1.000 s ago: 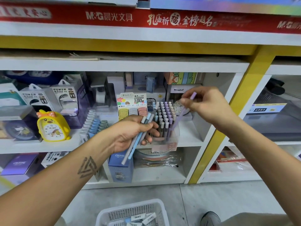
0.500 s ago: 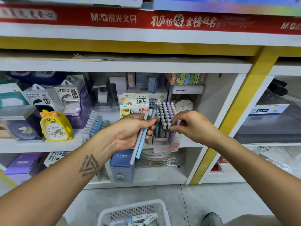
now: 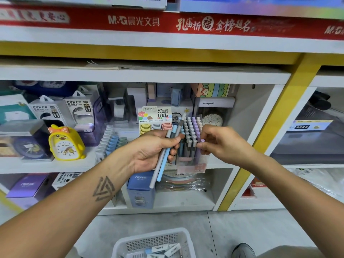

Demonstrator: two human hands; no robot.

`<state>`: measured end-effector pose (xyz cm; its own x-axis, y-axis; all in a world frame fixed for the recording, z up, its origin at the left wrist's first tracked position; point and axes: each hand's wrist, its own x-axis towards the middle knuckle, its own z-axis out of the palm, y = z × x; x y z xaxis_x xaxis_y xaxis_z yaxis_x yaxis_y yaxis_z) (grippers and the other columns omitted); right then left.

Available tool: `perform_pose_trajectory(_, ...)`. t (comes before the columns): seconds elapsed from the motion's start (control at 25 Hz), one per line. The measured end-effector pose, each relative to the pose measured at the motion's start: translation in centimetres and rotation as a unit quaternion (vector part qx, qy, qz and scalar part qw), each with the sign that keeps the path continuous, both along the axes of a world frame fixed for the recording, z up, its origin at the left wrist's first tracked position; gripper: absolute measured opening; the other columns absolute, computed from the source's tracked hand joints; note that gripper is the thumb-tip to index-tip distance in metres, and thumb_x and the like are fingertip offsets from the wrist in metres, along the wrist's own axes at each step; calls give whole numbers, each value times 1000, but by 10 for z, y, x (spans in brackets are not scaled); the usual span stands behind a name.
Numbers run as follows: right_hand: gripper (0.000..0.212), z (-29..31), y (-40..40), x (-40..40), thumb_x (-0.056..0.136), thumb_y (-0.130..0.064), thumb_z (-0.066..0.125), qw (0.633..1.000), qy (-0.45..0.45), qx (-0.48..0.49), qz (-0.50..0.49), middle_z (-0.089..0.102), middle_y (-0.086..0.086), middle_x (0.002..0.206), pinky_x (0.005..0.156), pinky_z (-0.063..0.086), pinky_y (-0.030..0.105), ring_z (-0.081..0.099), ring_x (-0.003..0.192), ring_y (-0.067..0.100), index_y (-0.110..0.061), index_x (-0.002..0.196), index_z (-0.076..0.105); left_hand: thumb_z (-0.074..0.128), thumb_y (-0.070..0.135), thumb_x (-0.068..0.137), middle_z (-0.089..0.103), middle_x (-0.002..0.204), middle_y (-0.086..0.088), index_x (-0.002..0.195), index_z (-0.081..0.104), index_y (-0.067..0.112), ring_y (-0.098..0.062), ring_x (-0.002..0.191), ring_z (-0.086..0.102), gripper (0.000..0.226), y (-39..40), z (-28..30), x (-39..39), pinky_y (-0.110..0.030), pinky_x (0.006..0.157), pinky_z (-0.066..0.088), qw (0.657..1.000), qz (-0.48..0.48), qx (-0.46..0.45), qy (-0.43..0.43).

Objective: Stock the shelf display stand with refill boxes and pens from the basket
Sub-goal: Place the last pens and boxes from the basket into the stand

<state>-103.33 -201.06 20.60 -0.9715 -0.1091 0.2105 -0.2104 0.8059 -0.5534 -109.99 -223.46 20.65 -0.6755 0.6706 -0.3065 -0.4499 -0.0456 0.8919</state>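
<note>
On the white middle shelf [image 3: 46, 165], a clear plastic pen display stand [image 3: 191, 162] holds upright pastel pens; at its three o'clock the right hand [image 3: 221, 144] pinches a lilac pen cap [image 3: 203, 140] in the outer row; at nine o'clock the left hand [image 3: 152, 151] grips a slanted bundle of grey and blue pens [image 3: 165, 155] — a white plastic basket [image 3: 154, 244] with small boxes sits at six o'clock on the floor.

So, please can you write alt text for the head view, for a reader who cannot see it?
A person's right hand pinches a purple pen at a pen stand on a shop shelf, while the left hand grips a few more pens. A white basket sits on the floor below.
</note>
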Motion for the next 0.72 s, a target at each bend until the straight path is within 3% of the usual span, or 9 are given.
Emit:
perform_pose_trajectory(0.08, 22, -3, -1, -1, 99, -37, 58, 973, 36, 228, -12, 69, -2, 84, 70, 53, 39, 67, 78, 19, -18, 89, 63, 61, 1, 91, 58, 74, -5, 121, 63, -3, -13, 63, 52, 30, 0, 0, 0, -22, 54, 47, 1000, -7, -4, 10)
perform_pose_trajectory(0.16, 39, 0, -8, -1, 101, -50, 43, 940, 66, 333, -35, 67, -3, 87, 66, 51, 35, 64, 80, 21, -20, 92, 67, 61, 2, 91, 58, 75, -5, 120, 63, -3, -13, 63, 52, 29, 0, -1, 1, -22, 54, 47, 1000, -13, -4, 19)
perform_pose_trajectory(0.24, 45, 14, -18, -3, 100, -55, 42, 961, 119, 242, -62, 67, -5, 84, 63, 50, 34, 62, 75, 17, -21, 91, 71, 62, 3, 91, 58, 74, -5, 116, 63, -2, -13, 63, 51, 25, 0, -2, 2, -22, 54, 47, 999, -25, -6, 30)
perform_pose_trajectory(0.36, 31, 27, -33, -12, 94, -44, 62, 988, 144, 22, -53, 60, -7, 96, 71, 45, 27, 54, 80, 2, -23, 115, 73, 61, 4, 93, 54, 72, -4, 97, 62, 5, -13, 62, 50, 5, -1, -1, 4, -22, 54, 46, 997, -53, -11, 54)
perform_pose_trajectory(0.44, 33, 28, -45, -17, 91, -39, 69, 997, 74, 1, -31, 52, -3, 101, 76, 40, 24, 50, 86, 3, -23, 119, 72, 59, 4, 94, 52, 70, -3, 92, 58, 6, -12, 61, 49, 4, -2, -1, 6, -22, 53, 45, 996, -62, -12, 66)
perform_pose_trajectory(0.52, 24, 26, -53, -20, 88, -32, 74, 998, 42, -23, -35, 53, 2, 100, 76, 42, 25, 51, 85, 8, -19, 108, 77, 57, 4, 95, 51, 70, -3, 91, 57, 7, -12, 61, 48, 6, -4, -1, 6, -21, 53, 44, 996, -62, -8, 70)
perform_pose_trajectory(0.6, 15, 26, -52, -22, 86, -22, 77, 990, 25, -135, -37, 62, 2, 90, 68, 44, 21, 55, 76, 7, -11, 96, 78, 58, 7, 95, 53, 73, -5, 94, 57, 6, -13, 64, 50, 2, -8, 2, 5, -22, 55, 46, 997, -51, 11, 56)
perform_pose_trajectory(0.72, 9, 29, -50, -23, 93, -5, 66, 934, -41, -355, -25, 70, 6, 70, 56, 48, 21, 63, 62, 13, 3, 96, 69, 60, 10, 94, 59, 73, -8, 100, 63, 2, -18, 64, 57, 11, -16, 4, -3, -29, 60, 53, 999, 21, 35, 5)
